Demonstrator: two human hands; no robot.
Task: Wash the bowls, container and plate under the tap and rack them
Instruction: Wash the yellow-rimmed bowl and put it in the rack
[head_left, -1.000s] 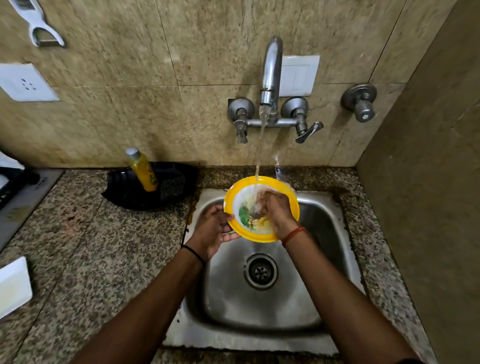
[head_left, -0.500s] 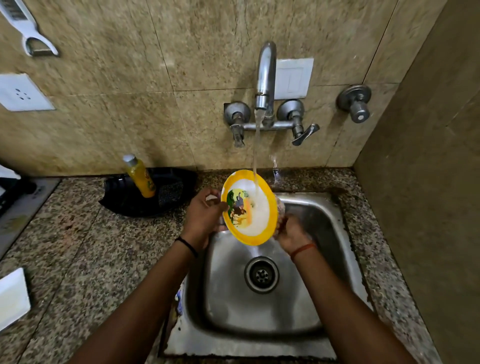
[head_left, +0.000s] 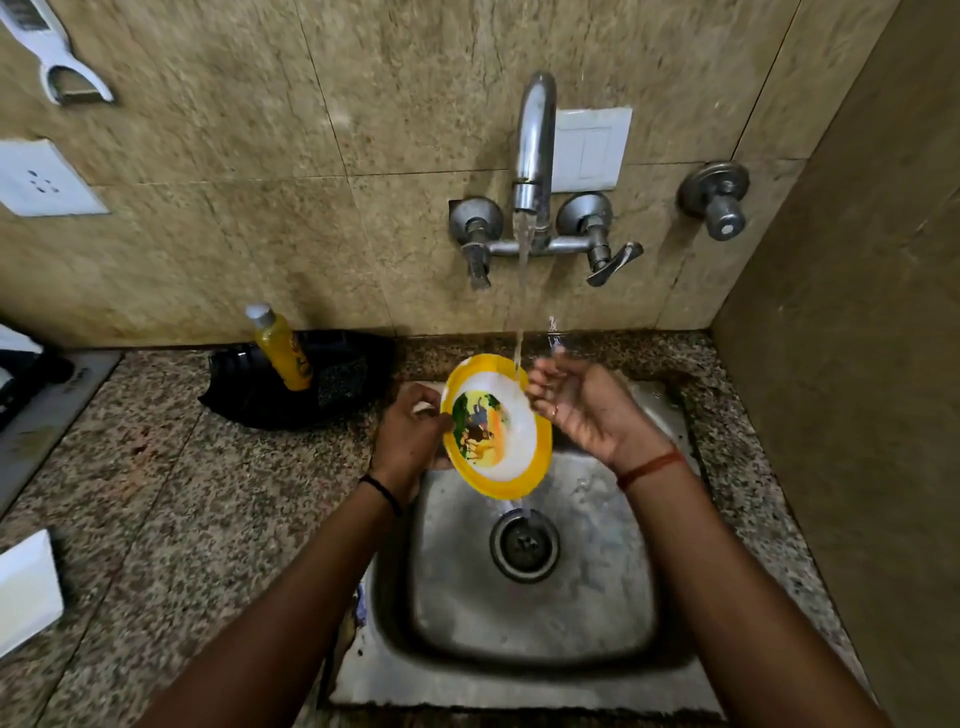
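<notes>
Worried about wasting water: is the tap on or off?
On. A stream falls from the tap past the plate toward the drain.

Sink basin (head_left: 587, 613) lying open in the lower centre of the frame, only the drain (head_left: 524, 544) on its floor. Tilted yellow-rimmed bowl (head_left: 496, 426) and both hands crowding the space under the tap (head_left: 535, 150) at mid-frame. Granite counter (head_left: 171, 499) sitting bare at lower left; black tray (head_left: 332, 384) and yellow bottle (head_left: 280, 348) blocking its back edge.

Bare forearms; black band (head_left: 382, 492) left wrist, red thread (head_left: 652, 466) right
</notes>
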